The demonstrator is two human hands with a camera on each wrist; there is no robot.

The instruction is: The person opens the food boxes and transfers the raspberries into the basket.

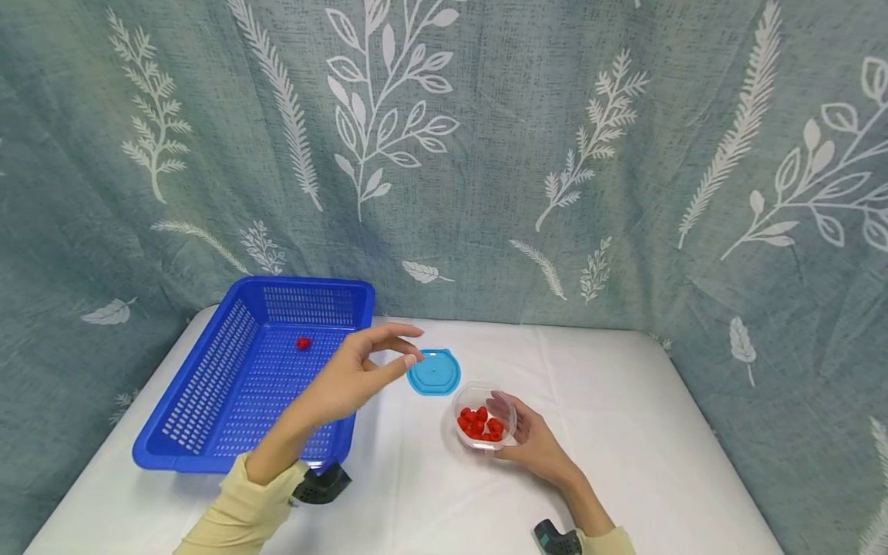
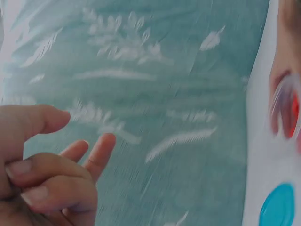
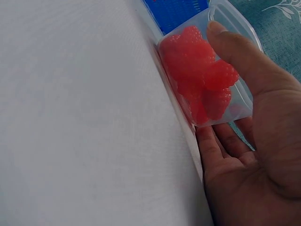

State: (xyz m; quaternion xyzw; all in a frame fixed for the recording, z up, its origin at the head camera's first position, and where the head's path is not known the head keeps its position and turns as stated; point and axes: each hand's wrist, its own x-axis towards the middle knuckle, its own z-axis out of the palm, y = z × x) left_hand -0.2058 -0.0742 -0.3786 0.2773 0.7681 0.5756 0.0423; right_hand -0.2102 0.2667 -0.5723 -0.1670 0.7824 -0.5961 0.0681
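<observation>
A clear plastic container (image 1: 461, 397) stands on the white table, with several raspberries (image 1: 479, 424) inside it. My right hand (image 1: 534, 443) grips it from the right side; in the right wrist view the thumb (image 3: 235, 49) lies on the near wall and the fingers wrap round the other side. My left hand (image 1: 354, 374) is raised over the right edge of the blue basket (image 1: 163, 443), thumb and fingertips apart, holding nothing. One raspberry (image 1: 303, 343) lies on the basket floor. A blue lid (image 1: 434, 373) lies flat on the table beyond the container.
The basket takes up the left part of the white-clothed table (image 1: 624, 401). Behind the table and at both sides hangs a green curtain (image 1: 479, 193) with white leaf prints, close to the basket's far rim.
</observation>
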